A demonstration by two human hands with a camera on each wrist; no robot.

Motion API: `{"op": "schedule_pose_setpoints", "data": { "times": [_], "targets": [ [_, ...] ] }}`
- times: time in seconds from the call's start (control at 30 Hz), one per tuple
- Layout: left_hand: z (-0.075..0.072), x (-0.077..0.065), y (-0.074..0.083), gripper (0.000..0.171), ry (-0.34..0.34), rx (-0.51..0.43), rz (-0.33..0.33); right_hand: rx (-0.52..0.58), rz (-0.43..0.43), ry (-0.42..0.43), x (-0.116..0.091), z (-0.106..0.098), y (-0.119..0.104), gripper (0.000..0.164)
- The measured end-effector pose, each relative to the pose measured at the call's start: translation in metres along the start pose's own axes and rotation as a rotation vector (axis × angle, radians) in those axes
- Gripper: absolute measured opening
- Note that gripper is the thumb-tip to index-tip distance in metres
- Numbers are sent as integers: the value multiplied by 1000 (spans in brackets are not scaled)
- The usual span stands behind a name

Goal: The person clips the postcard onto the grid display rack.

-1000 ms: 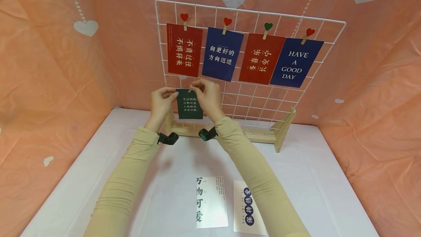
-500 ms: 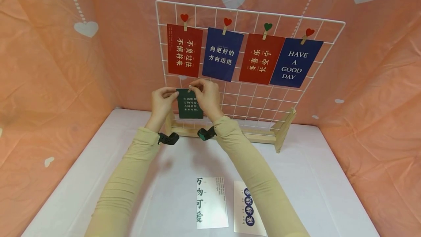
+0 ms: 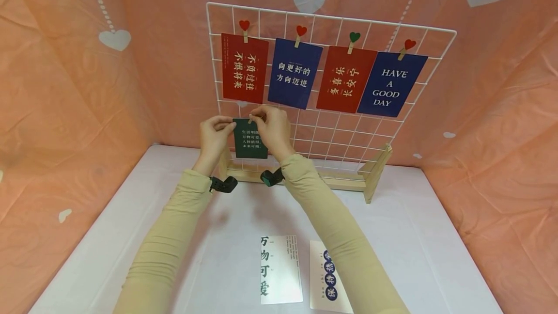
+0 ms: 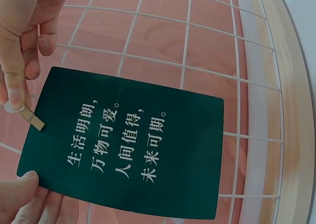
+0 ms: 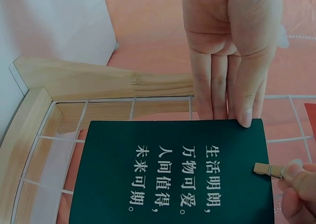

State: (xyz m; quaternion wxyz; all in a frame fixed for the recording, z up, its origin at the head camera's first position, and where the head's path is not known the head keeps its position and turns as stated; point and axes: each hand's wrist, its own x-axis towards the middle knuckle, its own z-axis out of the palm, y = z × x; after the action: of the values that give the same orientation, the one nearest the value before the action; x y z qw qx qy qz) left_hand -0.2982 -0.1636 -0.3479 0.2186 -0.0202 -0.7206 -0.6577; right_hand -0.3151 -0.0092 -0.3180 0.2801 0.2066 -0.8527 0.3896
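Observation:
A dark green card [image 3: 248, 147] with white Chinese lettering is held upright against the lower left of the wire grid. My left hand [image 3: 214, 137] pinches its upper left corner, thumb on the front and fingers behind. With thumb and fingers, my right hand [image 3: 275, 130] pinches a small wooden clothespin [image 4: 32, 119] at the card's top edge. The clothespin's tip lies over the front of the card [image 5: 168, 174] in both wrist views. Its far end is mostly covered by my right fingers [image 5: 298, 189].
The white wire grid [image 3: 331, 132] stands in a wooden base [image 3: 370, 173]. Red and blue cards hang along its top from heart clothespins, including a red card [image 3: 244, 69]. A white card [image 3: 281, 270] and a cream card [image 3: 318, 275] lie on the table, partly under my right forearm.
My right hand has edged slightly left along the card's top edge, covering a bit more of its lettering. My left hand keeps its hold on the corner.

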Motion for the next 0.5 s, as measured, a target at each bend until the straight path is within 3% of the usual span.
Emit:
{"op": "schedule_pose_setpoints", "data": {
  "times": [0.5],
  "targets": [
    [1,-2,-1,18,53,-6,14,-86,1,-12,0,3,-3,13]
  ]
}}
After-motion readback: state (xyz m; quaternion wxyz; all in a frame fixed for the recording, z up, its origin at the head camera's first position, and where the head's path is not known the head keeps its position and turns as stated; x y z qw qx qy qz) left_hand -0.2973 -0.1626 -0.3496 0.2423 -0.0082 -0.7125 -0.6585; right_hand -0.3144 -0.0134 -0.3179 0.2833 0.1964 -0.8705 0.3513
